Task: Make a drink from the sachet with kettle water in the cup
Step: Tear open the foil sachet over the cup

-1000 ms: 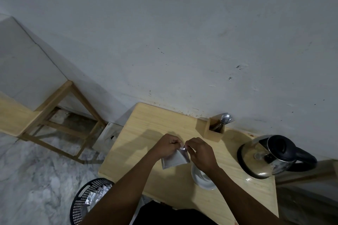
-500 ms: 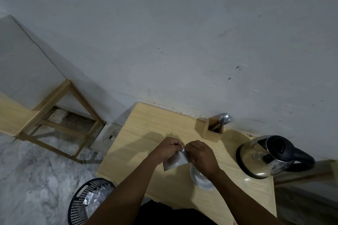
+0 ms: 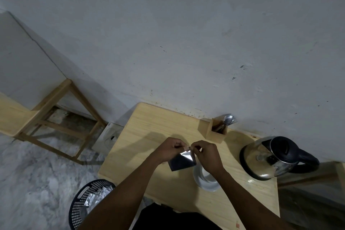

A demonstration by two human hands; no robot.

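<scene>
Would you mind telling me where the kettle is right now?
In the head view, the kettle stands at the right end of the wooden table, close to the wall, right of the wooden cutlery holder and the white cup.

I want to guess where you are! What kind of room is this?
Probably a small home tea corner: a kettle, a wooden holder of spoons and a white cup sit on a little wooden table by the wall.

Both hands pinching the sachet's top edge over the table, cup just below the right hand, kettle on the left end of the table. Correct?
Not quite: the kettle sits at the right end of the table, as the head view shows. The rest holds: left hand and right hand pinch the top edge of the sachet, with the cup just below the right hand.
</scene>
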